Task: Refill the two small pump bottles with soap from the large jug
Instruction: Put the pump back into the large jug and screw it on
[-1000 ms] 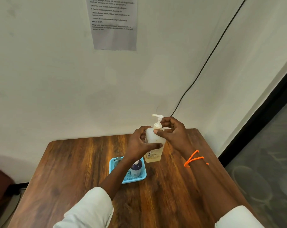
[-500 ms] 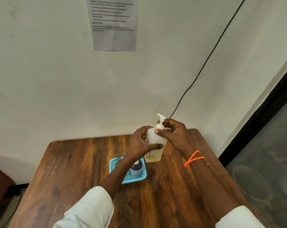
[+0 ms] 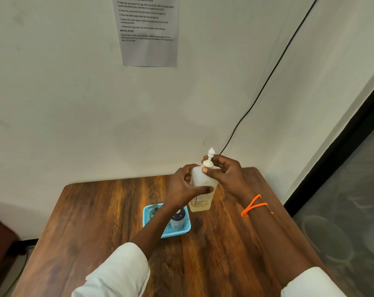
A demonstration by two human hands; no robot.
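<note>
A translucent soap jug (image 3: 201,197) with yellowish liquid low in it stands upright on the wooden table (image 3: 109,213). My left hand (image 3: 185,187) is wrapped round its body. My right hand (image 3: 225,173) pinches the collar of its white pump head (image 3: 209,157), whose nozzle points away from me. A small dark-blue pump bottle (image 3: 178,220) stands in the blue mesh tray (image 3: 187,229), partly behind my left forearm. A grey pump part (image 3: 153,211) lies in the tray's far left corner.
The table sits in a wall corner. A black cable (image 3: 265,82) runs down the wall behind the jug. A printed sheet (image 3: 148,33) is taped above. Dark flooring (image 3: 342,211) lies past the table's right edge.
The pump head has turned under my right fingers: its nozzle pointed left a second ago and now points away. The jug and my left hand have stayed put.
</note>
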